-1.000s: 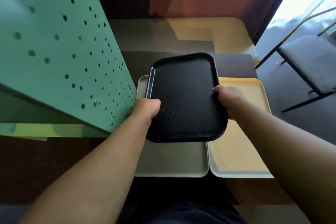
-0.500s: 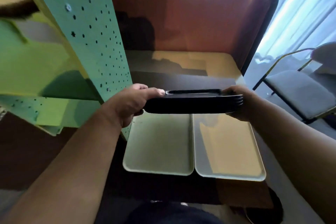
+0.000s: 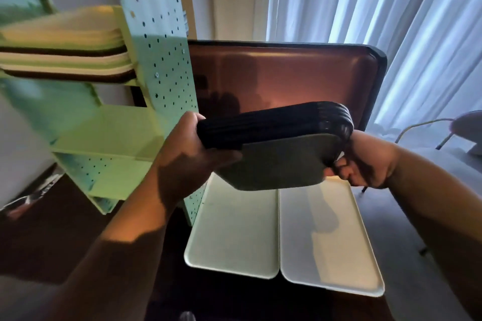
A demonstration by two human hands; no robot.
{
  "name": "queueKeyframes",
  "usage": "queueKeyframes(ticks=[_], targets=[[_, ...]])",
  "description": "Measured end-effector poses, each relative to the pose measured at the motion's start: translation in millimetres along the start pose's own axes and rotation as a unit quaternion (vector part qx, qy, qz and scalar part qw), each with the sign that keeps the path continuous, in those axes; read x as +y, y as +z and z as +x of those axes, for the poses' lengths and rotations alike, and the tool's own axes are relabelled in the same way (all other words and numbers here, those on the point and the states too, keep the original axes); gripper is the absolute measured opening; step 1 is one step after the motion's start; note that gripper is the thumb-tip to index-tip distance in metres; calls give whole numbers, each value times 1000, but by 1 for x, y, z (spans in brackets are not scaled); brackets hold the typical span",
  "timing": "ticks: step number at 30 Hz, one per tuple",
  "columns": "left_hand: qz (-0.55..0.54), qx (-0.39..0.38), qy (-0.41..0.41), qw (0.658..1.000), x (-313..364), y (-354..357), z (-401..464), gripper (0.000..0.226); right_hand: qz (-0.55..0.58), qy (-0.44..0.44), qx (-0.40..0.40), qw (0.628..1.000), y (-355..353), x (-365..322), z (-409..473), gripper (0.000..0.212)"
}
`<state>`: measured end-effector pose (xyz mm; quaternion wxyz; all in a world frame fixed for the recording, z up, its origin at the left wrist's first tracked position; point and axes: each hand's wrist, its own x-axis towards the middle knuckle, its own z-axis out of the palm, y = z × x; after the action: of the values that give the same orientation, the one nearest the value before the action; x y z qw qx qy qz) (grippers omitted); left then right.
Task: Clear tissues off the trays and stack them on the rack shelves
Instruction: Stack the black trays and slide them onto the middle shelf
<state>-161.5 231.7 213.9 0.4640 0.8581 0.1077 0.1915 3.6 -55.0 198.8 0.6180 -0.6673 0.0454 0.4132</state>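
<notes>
The left hand (image 3: pixel 187 154) and right hand (image 3: pixel 365 161) each grip an end of the stack of dark trays (image 3: pixel 276 143), fingers curled round its edges, held in the air above the desk (image 3: pixel 78 229); the rack (image 3: pixel 156 86) stands to the left of the fingers, its open shelf (image 3: pixel 109 135) level with them; keeping the stack flat and sliding it leftward over that shelf should seat it cleanly; two pale trays (image 3: pixel 234 229) lie below the fingers, bare of tissues.
</notes>
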Motion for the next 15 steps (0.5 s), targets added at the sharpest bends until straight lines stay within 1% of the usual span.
queueKeyframes(ticks=[2, 3, 7, 8, 10, 11, 12, 14, 15], targets=[[-3, 32, 5, 999, 10, -18, -7, 57, -39, -14, -40, 998, 6, -8, -5, 67], [-13, 46, 0, 999, 13, -23, -8, 58, -62, -16, -49, 997, 8, -10, -8, 71], [-58, 108, 15, 992, 16, -70, -15, 58, -170, -35, -116, 978, 40, -23, -10, 66], [-72, 120, 24, 990, 17, -84, -16, 57, -196, -33, -130, 971, 49, -28, -9, 71], [-66, 128, 38, 989, 20, -110, -18, 51, -224, -29, -154, 962, 70, -37, -5, 80], [-65, 132, 45, 988, 21, -123, -19, 49, -224, -37, -167, 959, 82, -40, -4, 80], [-73, 135, 53, 987, 23, -136, -20, 48, -214, -51, -194, 956, 93, -43, -2, 74], [-89, 136, 66, 984, 21, -162, -17, 57, -153, -54, -231, 959, 115, -51, 4, 56], [-86, 139, 76, 984, 21, -176, -15, 60, -115, -47, -257, 958, 125, -55, 7, 51]])
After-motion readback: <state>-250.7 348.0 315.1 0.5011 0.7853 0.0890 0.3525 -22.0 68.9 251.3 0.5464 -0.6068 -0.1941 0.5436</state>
